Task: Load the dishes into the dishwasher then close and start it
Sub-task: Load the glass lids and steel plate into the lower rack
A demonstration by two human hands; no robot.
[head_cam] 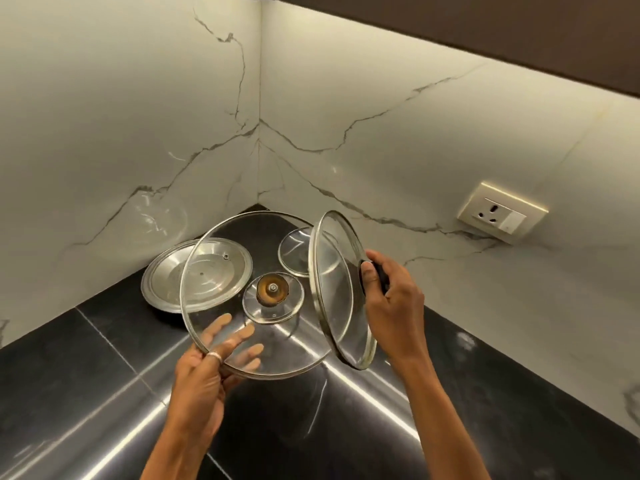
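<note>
We hold two glass lids above the black counter [104, 393] in the marble corner. Our left hand [197, 379] pinches the large lid [221, 327] at its near rim, fingers spread beneath the glass. Our right hand [391, 299] is closed on the knob of the tilted lid [337, 289]. Behind them three more lie on the counter: a steel lid [162, 282] and, seen through the glass, two small glass lids [292, 251]. One wall socket [502, 213] sits to the right.

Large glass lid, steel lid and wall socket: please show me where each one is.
large glass lid [221, 271]: head view, on its glass.
steel lid [166, 278]: head view, on its dished centre.
wall socket [502, 212]: head view, on its faceplate.
</note>
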